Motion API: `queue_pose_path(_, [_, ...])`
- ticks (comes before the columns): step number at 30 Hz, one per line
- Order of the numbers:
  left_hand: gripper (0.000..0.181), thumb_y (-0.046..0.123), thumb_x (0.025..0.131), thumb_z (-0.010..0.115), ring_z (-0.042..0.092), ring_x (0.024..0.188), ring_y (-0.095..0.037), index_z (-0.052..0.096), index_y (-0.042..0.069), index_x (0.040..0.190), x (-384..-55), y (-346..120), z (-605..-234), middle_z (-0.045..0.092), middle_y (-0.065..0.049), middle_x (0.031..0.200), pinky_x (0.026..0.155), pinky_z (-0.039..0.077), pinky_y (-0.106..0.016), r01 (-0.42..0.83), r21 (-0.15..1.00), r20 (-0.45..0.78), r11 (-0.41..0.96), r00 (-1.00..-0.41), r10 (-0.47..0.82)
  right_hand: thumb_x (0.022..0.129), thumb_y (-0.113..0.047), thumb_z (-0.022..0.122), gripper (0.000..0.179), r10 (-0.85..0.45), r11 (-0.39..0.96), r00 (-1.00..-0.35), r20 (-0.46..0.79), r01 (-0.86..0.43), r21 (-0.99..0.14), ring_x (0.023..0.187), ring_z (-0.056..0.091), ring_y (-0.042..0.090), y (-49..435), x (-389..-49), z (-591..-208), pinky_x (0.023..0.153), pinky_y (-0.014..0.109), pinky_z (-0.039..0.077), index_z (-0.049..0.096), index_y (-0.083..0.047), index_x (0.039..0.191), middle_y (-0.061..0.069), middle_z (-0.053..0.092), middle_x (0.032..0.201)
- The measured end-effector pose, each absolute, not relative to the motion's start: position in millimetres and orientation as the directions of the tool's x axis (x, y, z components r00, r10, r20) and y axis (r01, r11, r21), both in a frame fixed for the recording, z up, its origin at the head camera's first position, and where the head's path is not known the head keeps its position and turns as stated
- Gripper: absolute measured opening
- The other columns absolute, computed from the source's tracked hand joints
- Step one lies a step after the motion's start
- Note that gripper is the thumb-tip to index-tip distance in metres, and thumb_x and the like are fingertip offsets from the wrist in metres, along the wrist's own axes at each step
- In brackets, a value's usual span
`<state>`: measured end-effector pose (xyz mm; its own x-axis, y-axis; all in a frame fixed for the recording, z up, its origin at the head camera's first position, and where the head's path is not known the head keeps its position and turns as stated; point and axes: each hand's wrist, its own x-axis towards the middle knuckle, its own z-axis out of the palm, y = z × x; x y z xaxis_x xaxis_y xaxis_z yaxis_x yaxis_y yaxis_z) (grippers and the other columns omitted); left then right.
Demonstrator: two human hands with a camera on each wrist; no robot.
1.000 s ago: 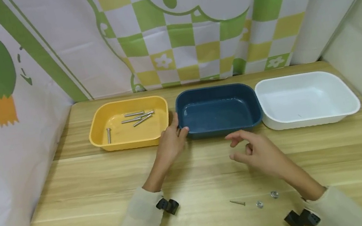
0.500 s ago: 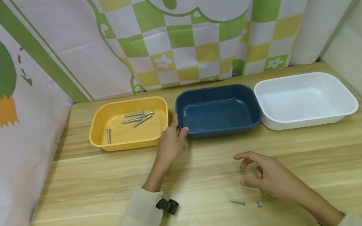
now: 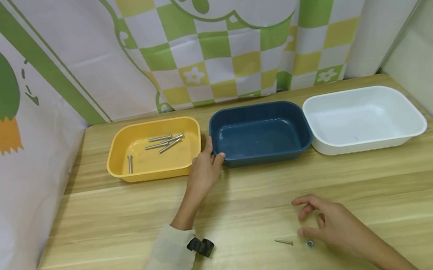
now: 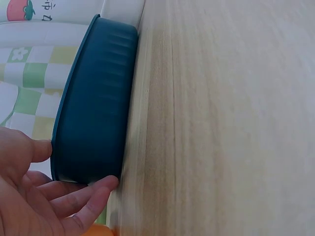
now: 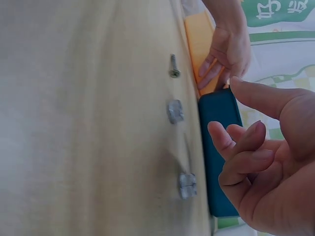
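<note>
My left hand (image 3: 204, 170) grips the left end of a dark blue plastic tray (image 3: 264, 157); in the left wrist view its thumb rests on the rim and its fingers lie against the end wall. My right hand (image 3: 335, 225) hovers low over the table with loosely bent fingers and nothing between them. Just below its thumb lies a metal nut (image 3: 309, 243), and a small screw (image 3: 283, 241) lies to its left. In the right wrist view a second nut (image 5: 187, 186) shows on the wood; the hand hides it in the head view.
A yellow tray (image 3: 158, 173) holding several bolts (image 3: 170, 145) stands left of the blue one. A white tray (image 3: 366, 145) stands close on its right. Behind the wooden table (image 3: 128, 226) hangs a checked cloth (image 3: 214, 47).
My right hand has moved back from the blue tray's front edge toward the nuts, covering one in the head view. My left hand keeps its place on the blue tray.
</note>
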<state>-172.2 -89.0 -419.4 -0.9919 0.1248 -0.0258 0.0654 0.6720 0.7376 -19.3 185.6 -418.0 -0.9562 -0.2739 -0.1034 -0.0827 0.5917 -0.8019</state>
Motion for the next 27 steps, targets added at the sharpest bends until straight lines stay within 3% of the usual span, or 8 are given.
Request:
queue_pose_path(7, [0.065,0.027,0.103,0.057,0.038,0.054,-0.017,0.029,0.003,0.157,-171.8,-89.6,-419.0,0.042,0.0,0.057,0.055,0.038,-0.034,0.075,0.735,-0.01,0.674,-0.992,0.122,0.081,-0.015,0.084,0.045,-0.295,0.568,-0.948,-0.119,-0.074,-0.82,0.052,0.038,0.004,178.2,-9.3,-423.9,0.046,0.024,0.039,0.064,-0.01,0.121,0.001,0.063,0.095])
queue_pose_path(19, [0.065,0.029,0.103,0.056,0.027,0.047,-0.013,0.028,0.005,0.157,-171.0,-90.2,-419.5,0.035,0.002,0.053,0.05,0.033,-0.033,0.076,0.746,-0.016,0.661,-0.991,0.132,0.08,-0.015,0.085,0.037,-0.3,0.666,-0.944,-0.134,-0.107,-0.738,0.052,0.04,0.004,163.4,-5.0,-425.6,0.054,0.025,0.041,0.069,-0.015,0.113,-0.011,0.062,0.085])
queue_pose_path(27, [0.065,0.028,0.103,0.056,0.031,0.049,-0.015,0.029,0.004,0.157,-171.1,-89.5,-420.2,0.042,0.0,0.056,0.052,0.035,-0.034,0.086,0.753,-0.003,0.653,-0.991,0.135,0.074,-0.016,0.088,0.033,-0.319,0.702,-0.938,-0.134,-0.138,-0.699,0.064,0.045,0.003,154.0,-2.9,-429.0,0.065,0.026,0.045,0.071,-0.019,0.103,-0.016,0.058,0.081])
